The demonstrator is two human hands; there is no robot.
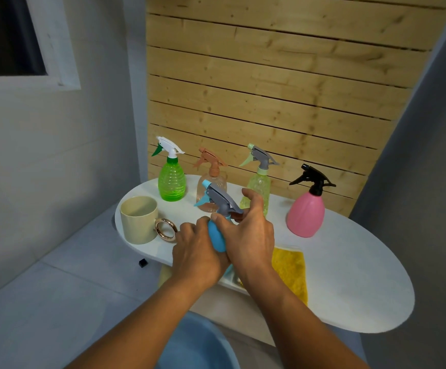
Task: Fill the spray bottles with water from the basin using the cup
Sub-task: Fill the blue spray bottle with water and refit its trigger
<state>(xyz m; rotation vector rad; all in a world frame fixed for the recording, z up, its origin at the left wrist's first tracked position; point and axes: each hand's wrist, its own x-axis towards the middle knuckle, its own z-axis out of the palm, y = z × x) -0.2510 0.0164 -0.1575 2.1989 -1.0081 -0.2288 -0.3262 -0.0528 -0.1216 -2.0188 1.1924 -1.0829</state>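
Spray bottle of blue plastic with a grey trigger head [216,230] is held tilted above the near edge of the white oval tabletop [349,275], between both hands. The left hand [198,254] wraps its fingers round the blue body from below. The right hand [248,235] curls its fingers about the neck, just under the grey head.

Four more stand upright along the back of the tabletop: a green ribbed spray bottle with a white head [171,179], a clear peach spray bottle [212,182], a pale yellow-green spray bottle with a grey head [259,182], and a pink spray bottle with a black head [307,209].

A cream mug with a gold ring handle [139,219] stands at the left end. A yellow cloth [291,270] lies by the right wrist. A blue plastic basin [198,344] sits low between the forearms.
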